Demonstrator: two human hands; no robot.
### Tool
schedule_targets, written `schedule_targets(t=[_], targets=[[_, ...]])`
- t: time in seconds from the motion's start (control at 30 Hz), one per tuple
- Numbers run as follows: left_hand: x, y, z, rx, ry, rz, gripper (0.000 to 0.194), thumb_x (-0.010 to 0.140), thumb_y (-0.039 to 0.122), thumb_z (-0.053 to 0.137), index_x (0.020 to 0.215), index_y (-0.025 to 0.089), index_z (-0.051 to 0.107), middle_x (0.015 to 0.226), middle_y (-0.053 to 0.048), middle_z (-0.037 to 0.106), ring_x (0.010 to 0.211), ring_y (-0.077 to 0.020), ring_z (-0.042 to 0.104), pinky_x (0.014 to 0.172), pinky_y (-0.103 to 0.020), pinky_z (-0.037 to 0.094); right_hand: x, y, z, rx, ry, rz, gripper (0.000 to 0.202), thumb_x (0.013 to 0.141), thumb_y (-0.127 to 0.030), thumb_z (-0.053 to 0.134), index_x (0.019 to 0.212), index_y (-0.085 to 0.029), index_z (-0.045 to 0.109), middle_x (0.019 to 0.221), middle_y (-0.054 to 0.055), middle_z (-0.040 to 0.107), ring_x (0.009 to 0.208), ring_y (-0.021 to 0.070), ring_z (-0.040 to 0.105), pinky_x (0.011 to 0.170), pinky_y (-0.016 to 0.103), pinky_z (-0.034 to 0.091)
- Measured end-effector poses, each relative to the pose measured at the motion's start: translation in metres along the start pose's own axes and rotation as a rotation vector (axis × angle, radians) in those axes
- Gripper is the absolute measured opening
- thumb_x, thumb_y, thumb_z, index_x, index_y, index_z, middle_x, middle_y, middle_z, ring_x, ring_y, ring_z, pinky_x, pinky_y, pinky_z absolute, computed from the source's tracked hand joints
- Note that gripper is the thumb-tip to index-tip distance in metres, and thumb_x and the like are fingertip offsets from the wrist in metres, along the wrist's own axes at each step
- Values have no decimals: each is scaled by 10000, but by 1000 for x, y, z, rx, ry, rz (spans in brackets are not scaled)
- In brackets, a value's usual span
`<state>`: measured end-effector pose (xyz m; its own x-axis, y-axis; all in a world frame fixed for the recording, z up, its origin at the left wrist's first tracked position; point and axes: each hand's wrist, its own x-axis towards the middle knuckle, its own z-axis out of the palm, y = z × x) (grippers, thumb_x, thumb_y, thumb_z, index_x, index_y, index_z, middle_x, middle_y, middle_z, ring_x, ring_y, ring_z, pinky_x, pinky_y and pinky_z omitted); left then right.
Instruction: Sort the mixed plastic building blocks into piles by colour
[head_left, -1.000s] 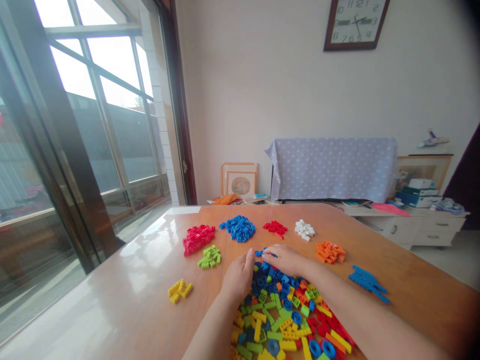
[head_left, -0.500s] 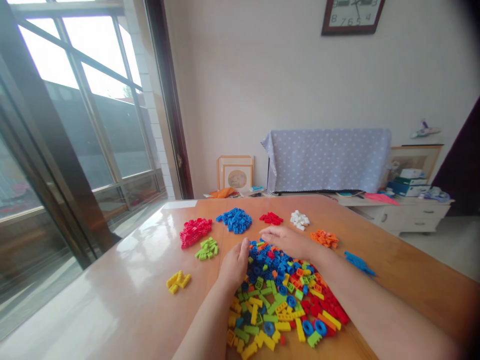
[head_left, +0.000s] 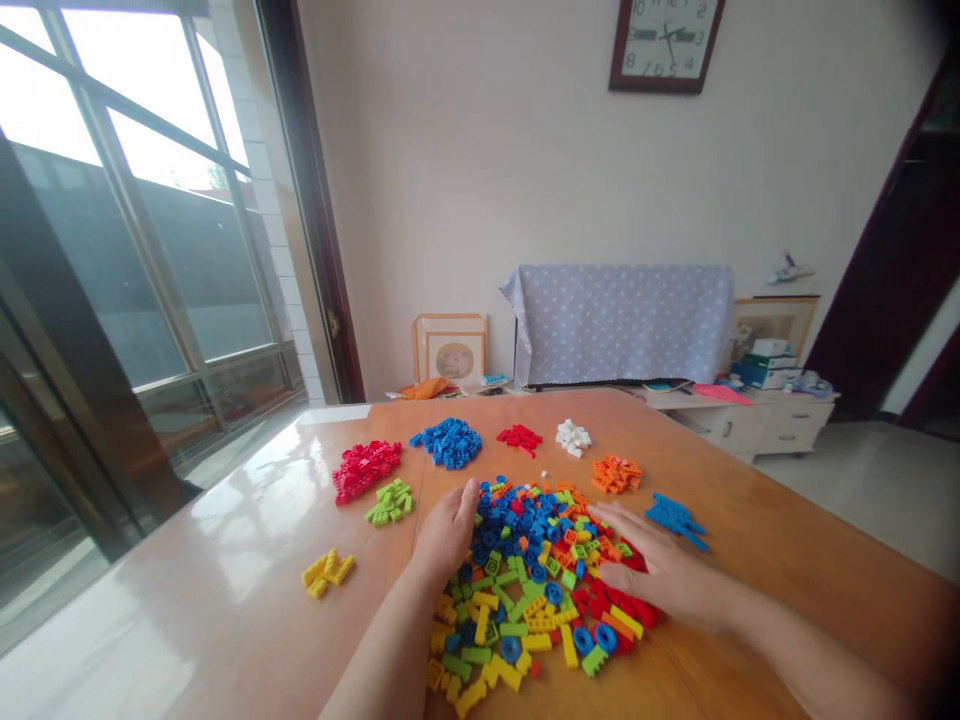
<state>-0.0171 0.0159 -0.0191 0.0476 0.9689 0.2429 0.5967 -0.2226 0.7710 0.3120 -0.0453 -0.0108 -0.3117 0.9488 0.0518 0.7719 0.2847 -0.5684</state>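
A mixed heap of toy building bricks (head_left: 517, 580) in blue, green, yellow, red and orange covers the near middle of the table. My left hand (head_left: 448, 530) stands on edge against the heap's left side, thumb up; its fingers look stretched out and are partly hidden. On the opposite side, my right hand (head_left: 645, 565) reaches over the red and orange bricks, fingers spread and palm toward the heap, gripping nothing. One small white brick (head_left: 544, 474) lies alone just beyond the heap.
Sorted piles ring the heap: yellow bricks (head_left: 328, 572), light green bricks (head_left: 390, 502), pinkish-red bricks (head_left: 366, 468), blue bricks (head_left: 448, 443), red bricks (head_left: 519, 438), white bricks (head_left: 573, 437), orange bricks (head_left: 616, 474) and long blue pieces (head_left: 675, 518). Behind the table (head_left: 247, 560) stands a low cabinet (head_left: 787, 425).
My right hand has moved from the heap's far edge to its right side, uncovering the bricks there and the lone white brick. My left hand stays at the left edge. The view has shifted rightward.
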Motion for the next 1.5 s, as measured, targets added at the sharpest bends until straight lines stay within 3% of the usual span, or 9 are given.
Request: schedule_targets(t=[0.17, 0.4, 0.57, 0.83, 1.23, 1.37, 1.5], targets=[[-2, 1, 4, 33, -59, 84, 581, 953, 639, 321, 1058, 228, 718, 1069, -64, 736, 1029, -244, 646, 867, -279, 471, -23, -11, 17, -116, -91, -61, 897, 792, -703, 613, 1555, -423, 235, 1659, -27, 112, 1518, 369, 71, 1220, 589, 108], [-2, -2, 5, 90, -119, 154, 485, 927, 599, 446, 1106, 257, 740, 1227, -63, 688, 1122, -246, 619, 975, -285, 459, -5, -24, 25, -123, -96, -110, 837, 842, -691, 555, 1559, -430, 210, 1670, -36, 47, 1524, 360, 39, 1218, 593, 109], [-1, -5, 7, 99, -105, 157, 444, 899, 573, 515, 1116, 260, 746, 1256, -75, 670, 1168, -264, 599, 1002, -311, 456, 13, -28, 30, -89, -78, -199, 806, 852, -662, 567, 1553, -371, 293, 1664, 9, 136, 1519, 352, 124, 1221, 555, 172], [0, -11, 10, 100, -88, 154, 421, 886, 532, 556, 1133, 243, 736, 1264, -92, 658, 1189, -266, 584, 1020, -328, 449, 39, -58, 31, -67, 9, -269, 644, 898, -529, 567, 1495, -321, 443, 1631, 31, 270, 1491, 302, 263, 1213, 480, 270], [0, -19, 15, 122, -56, 194, 363, 904, 463, 544, 1131, 234, 711, 1184, -80, 676, 1092, -231, 619, 976, -303, 468, 84, -69, 62, 30, 141, -353, 545, 923, -472, 539, 1424, -260, 535, 1530, 81, 455, 1430, 280, 387, 1189, 465, 332], [1, -21, 15, 102, -43, 196, 353, 909, 444, 538, 1137, 230, 701, 1184, -73, 674, 1083, -216, 625, 973, -288, 468, 90, -75, 57, 130, 196, -334, 489, 933, -490, 512, 1350, -248, 596, 1460, 92, 533, 1376, 279, 457, 1167, 458, 359], [2, -24, 14, 117, -45, 158, 361, 909, 437, 532, 1158, 233, 695, 1191, -76, 680, 1092, -232, 627, 953, -300, 478, 98, -65, 44, 210, 325, -230, 415, 935, -473, 487, 1237, -244, 656, 1301, 79, 654, 1225, 256, 583, 1078, 401, 445]])
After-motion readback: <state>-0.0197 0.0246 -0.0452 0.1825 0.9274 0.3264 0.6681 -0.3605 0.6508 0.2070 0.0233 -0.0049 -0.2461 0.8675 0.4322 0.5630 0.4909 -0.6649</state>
